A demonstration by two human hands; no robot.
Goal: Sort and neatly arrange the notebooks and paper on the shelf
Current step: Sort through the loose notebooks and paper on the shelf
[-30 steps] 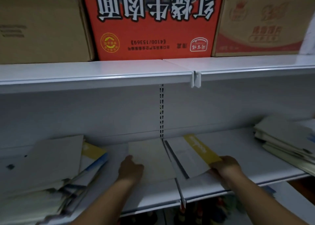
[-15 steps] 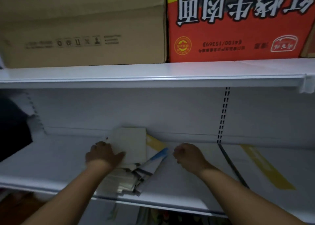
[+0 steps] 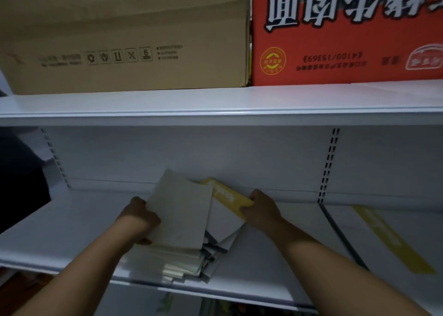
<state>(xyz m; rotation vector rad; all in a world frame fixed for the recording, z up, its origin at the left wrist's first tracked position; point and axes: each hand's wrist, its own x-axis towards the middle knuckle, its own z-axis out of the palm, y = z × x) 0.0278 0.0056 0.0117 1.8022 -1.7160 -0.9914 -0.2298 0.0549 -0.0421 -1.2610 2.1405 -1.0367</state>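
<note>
Left hand (image 3: 139, 216) grips grey notebook (image 3: 184, 210) atop stack (image 3: 182, 260), right hand (image 3: 261, 210) grips yellow-edged notebook (image 3: 225, 193) beneath; likely squaring up, align edges next.

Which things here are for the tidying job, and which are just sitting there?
For the job:
- grey notebook, gripped by the left hand
- yellow-edged notebook, gripped by the right hand
- messy stack under them
- striped booklet further right
- shelf

Just sitting there:
- brown box
- red box
</note>
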